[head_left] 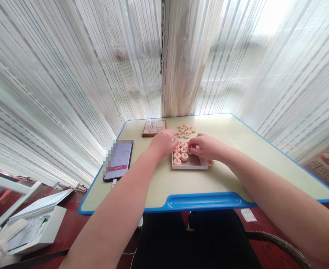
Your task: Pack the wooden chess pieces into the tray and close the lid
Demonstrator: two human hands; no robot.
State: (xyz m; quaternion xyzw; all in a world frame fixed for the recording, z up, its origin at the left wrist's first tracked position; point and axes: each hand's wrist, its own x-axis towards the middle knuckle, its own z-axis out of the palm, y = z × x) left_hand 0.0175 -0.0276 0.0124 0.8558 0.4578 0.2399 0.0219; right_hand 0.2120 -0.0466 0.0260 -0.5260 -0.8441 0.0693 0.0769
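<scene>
A shallow open box (191, 167) stands on the table, with several round wooden Chinese chess pieces (184, 157) marked in red set in rows in its left part. My right hand (206, 146) reaches in over the box from the right, its thumb and fingers pinched on a red-marked chess piece (189, 151) beside those rows. At the box's upper left corner is my left hand (164, 143), its fingers slightly bent and apart, close to the pieces. One more red-marked piece (210, 163) lies just outside the box's right wall, partly under my right wrist.
Behind the box lies a loose pile of chess pieces (185, 130). A flat brown-edged box lid (154, 128) rests at the back left. A phone (118, 160) with a white cable (114, 183) lies on the left. The table has a blue rim (203, 201) with a tray groove.
</scene>
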